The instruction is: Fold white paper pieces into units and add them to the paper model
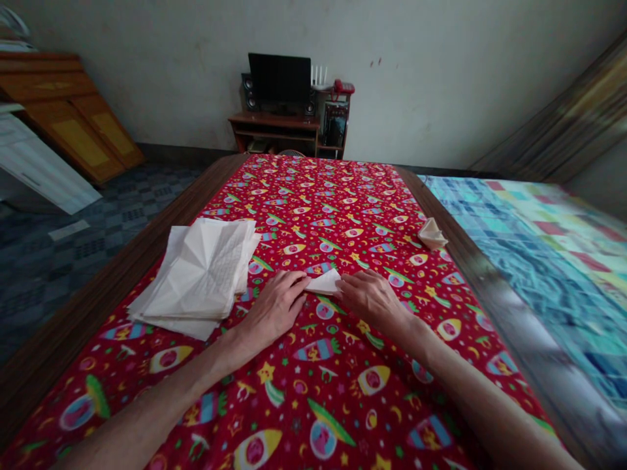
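So the desk point(274, 119) has a dark computer tower point(336, 124) in its side compartment, front too dim to read, and the wooden cabinet point(95, 130) is closed, contents hidden. Folded white paper point(323, 282) is mid-table on the red cloth point(296, 408), left hand point(280, 297) fingers pinching one end, right hand point(369, 295) fingers the other, covering both tips. Paper stack point(196, 281) to the left, lower sheets mostly covered.
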Available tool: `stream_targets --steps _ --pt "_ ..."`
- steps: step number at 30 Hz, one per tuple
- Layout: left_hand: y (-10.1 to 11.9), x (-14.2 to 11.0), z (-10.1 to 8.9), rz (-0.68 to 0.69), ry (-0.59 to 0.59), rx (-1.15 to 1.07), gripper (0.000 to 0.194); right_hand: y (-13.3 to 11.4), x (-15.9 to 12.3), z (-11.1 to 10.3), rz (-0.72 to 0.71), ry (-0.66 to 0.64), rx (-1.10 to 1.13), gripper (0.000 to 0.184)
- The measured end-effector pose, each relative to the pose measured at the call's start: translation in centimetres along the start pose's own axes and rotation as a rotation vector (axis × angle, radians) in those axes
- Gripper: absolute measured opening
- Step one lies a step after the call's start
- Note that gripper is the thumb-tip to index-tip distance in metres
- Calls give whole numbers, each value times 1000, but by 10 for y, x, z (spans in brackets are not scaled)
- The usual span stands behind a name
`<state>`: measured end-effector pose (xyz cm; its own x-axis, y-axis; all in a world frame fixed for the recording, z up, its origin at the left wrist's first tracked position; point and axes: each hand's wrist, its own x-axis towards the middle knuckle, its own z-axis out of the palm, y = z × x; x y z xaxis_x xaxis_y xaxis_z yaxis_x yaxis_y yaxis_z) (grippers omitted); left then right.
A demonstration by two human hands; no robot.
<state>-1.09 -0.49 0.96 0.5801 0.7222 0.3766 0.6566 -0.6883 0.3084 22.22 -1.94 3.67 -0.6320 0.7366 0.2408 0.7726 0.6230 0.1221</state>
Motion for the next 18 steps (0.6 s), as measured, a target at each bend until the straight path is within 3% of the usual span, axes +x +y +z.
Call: stream_targets --steps 6,14,18 --pt "2 2 1 -11 15 -5 31 -10 5 -4 33 -17 -91 15" --pt "4 7 2 -7 21 -70 31 -29 14 3 69 12 -207 18" --pt "2 5 9 -128 128 -209 46 -26 9 4 90 63 -179 23"
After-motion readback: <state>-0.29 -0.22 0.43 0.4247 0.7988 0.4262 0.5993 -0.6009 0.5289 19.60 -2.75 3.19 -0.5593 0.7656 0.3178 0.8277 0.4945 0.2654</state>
